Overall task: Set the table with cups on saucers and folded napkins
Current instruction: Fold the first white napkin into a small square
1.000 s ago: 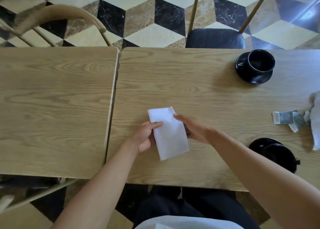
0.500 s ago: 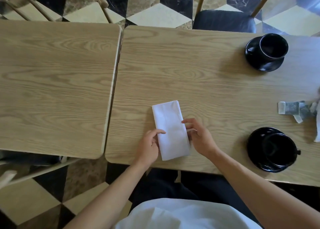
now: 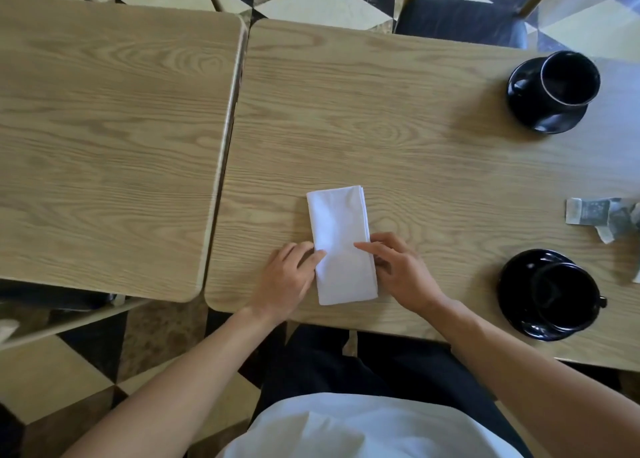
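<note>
Napkin [image 3: 341,243]: folded, flat on table [image 3: 415,153], near edge.
Left hand [image 3: 285,281]: relaxed, fingertips on napkin's left edge.
Right hand [image 3: 401,272]: relaxed, fingertips touching right edge.
Cups on saucers: far right [image 3: 568,77], near right [image 3: 561,295].

Café/dining rm: two wood tables [image 3: 415,139] pushed together, chairs [image 3: 460,21], checkered marble floor [image 3: 322,4].

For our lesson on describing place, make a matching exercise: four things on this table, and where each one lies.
Things
1. napkin
2. far cup
3. near cup
4. wrapper

Places
A. between the two cups, at the right edge
B. far right corner, on a saucer
C. between both hands
D. near right edge, on a saucer

Pairs: 1-C, 2-B, 3-D, 4-A
</note>
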A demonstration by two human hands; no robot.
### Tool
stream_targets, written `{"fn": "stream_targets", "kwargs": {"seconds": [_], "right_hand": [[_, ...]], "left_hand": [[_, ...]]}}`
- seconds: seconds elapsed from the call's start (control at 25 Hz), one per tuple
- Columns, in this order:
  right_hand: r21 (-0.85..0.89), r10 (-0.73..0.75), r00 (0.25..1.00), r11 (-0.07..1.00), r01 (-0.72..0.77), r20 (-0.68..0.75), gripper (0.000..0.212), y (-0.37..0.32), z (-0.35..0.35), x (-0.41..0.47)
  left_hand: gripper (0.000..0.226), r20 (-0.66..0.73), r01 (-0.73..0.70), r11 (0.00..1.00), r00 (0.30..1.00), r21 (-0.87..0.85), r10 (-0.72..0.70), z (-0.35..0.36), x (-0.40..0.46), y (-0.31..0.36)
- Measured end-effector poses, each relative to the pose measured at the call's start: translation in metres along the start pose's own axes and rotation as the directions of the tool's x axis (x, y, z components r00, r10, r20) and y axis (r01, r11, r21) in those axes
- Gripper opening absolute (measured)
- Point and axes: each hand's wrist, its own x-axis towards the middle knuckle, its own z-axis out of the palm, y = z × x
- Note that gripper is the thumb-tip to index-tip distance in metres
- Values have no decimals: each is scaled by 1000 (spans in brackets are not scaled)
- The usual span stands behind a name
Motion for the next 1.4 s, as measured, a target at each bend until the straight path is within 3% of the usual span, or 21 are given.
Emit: {"fn": "stream_targets", "kwargs": {"seconds": [0.12,0.2,0.28,0.36,0.44,0.52,0.68,0.84,0.96,1.08,1.2,1.4], "right_hand": [[3,52,999,999,-52,5,52,-3,0,5],[148,169,986,975,-168,6,56,-6,-3,9],[329,294,954,897,-294,53,59,-10,-7,14],[441,343,935,827,-348,94,51,-13,-8,19],[471,342,935,812,-344,92,41,-20,-8,22],[445,326,942,833,-328,85,39,-24,-9,26],[385,313,944,862,-328,105,49,-28,-13,33],[418,293,951,855,-306,96,55,-34,-18,33],[436,282,956,853,-288,80,54,-38,-21,33],[409,274,959,869,-279,71,51,-43,-21,33],[349,279,959,894,-279,52,51,-45,-26,34],[268,311,950,915,-303,14,48,-46,-31,33]], "left_hand": [[35,-36,3,995,999,-100,-6,3,4,-7],[34,-27,140,942,987,-306,-156,-1,7,-3],[40,146,425,721,897,-547,-417,-9,13,3],[40,326,609,408,751,-680,-575,-14,21,4],[33,413,645,164,642,-746,-645,-20,30,3],[34,469,669,68,585,-740,-662,-25,42,5],[42,489,725,98,552,-682,-675,-32,57,18],[53,429,636,92,613,-766,-663,-37,57,23],[47,458,592,57,678,-804,-575,-39,54,22],[37,486,648,134,677,-750,-553,-38,52,25],[33,422,642,207,679,-738,-600,-41,53,25],[41,380,639,331,716,-695,-586,-49,59,24]]}}
